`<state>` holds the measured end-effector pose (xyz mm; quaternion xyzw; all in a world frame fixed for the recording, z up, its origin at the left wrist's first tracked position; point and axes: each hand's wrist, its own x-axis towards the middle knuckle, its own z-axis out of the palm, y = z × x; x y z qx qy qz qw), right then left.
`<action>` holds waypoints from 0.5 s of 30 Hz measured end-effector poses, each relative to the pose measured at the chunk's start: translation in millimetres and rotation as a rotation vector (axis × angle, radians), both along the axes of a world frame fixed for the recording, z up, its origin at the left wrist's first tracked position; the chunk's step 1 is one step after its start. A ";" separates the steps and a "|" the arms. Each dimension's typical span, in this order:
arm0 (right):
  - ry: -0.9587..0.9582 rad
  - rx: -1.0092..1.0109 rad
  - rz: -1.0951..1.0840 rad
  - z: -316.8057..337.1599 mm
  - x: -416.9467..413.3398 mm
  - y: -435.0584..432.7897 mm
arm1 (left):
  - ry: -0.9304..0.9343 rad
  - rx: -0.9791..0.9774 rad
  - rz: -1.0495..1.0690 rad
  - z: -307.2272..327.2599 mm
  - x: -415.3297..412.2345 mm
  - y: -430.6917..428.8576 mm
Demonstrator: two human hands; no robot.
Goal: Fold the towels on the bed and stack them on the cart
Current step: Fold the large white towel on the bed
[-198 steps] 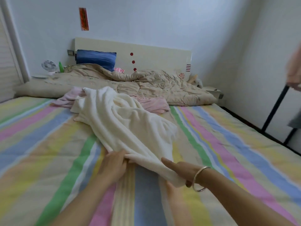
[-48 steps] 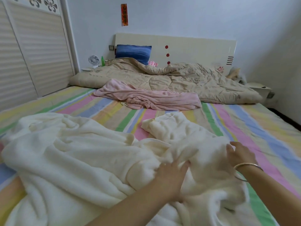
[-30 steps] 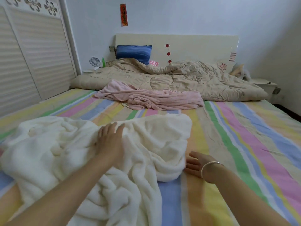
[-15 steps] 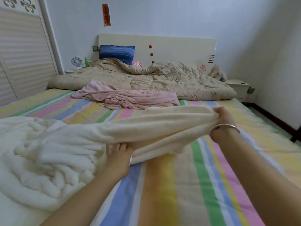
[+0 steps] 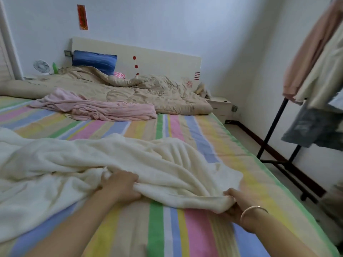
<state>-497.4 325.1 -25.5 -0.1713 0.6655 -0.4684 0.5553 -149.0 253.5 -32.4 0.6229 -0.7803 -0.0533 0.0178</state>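
Towel (image 5: 157, 164) edge clutched in left hand (image 5: 120, 186) grip, pinched by right hand (image 5: 235, 203); wall strip (image 5: 82, 17) writing illegible.

Bare bed (image 5: 167, 229) ahead, rack (image 5: 273, 127) — right side

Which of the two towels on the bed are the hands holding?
The cream towel; left hand and right hand grip its near edge. The pink towel lies untouched farther back.

Soft, even daylight fills the room, somewhat dim and bluish on the wall (image 5: 185, 25). Only a faint shadow lies under the near edge of the towel (image 5: 167, 173). The wide lens bows the headboard (image 5: 163, 60), and the hanging clothes (image 5: 319, 75) at the right edge are blurred.
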 end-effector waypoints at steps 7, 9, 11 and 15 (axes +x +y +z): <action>0.343 -0.015 0.010 -18.7 -53.3 16.9 | 0.053 0.035 -0.094 2.8 -46.9 64.0; 0.509 -0.011 0.072 -19.1 -63.6 18.0 | -0.117 0.156 0.013 -1.6 -33.8 75.5; 0.631 0.001 0.151 -20.3 -69.9 20.5 | -0.287 0.298 0.127 0.6 -19.8 90.2; 0.792 -0.053 0.324 -26.3 -68.7 16.1 | -0.439 0.535 0.217 12.6 -2.1 103.9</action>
